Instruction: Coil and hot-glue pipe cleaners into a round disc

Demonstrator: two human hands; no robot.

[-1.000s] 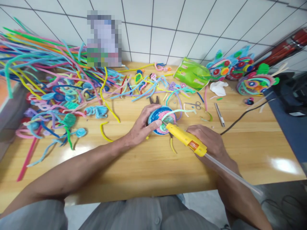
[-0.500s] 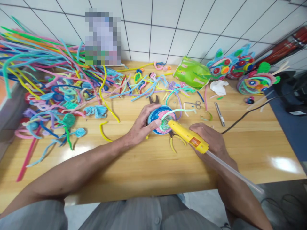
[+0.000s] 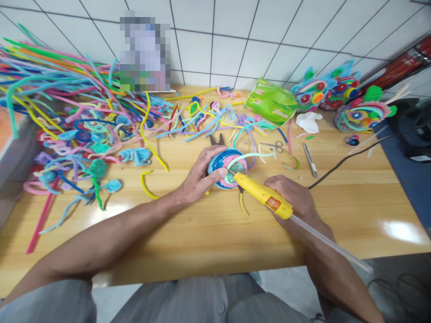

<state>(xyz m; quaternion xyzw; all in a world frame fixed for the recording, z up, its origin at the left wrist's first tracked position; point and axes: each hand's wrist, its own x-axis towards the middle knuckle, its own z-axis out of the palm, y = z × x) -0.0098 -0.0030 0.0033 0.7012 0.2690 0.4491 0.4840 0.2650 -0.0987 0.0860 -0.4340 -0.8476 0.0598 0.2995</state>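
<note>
My left hand (image 3: 204, 175) is closed on the left side of a round pipe-cleaner piece (image 3: 220, 157), with a blue rim, a pink ring and a green middle. Its thumb presses near the centre. A pale green pipe cleaner (image 3: 252, 155) curves out of the piece to the right. My right hand (image 3: 292, 197) grips a yellow hot glue gun (image 3: 262, 193), its nozzle at the green middle by my left thumb. A clear glue stick (image 3: 333, 244) sticks out of the gun's back. Pliers (image 3: 217, 140) lie partly hidden under the piece, jaws showing above it.
Many pipe cleaners (image 3: 67, 76) and coiled pieces pile up on the left. Small scissors (image 3: 276, 146), a pen-like cutter (image 3: 310, 160) and a black cord (image 3: 343, 159) lie to the right. Behind them are a green packet (image 3: 269, 102) and several colourful animal-face crafts (image 3: 362, 114).
The glue gun's nozzle drew back slightly to the right half a second ago, then returned to the green middle. My left hand keeps its hold on the round piece.
</note>
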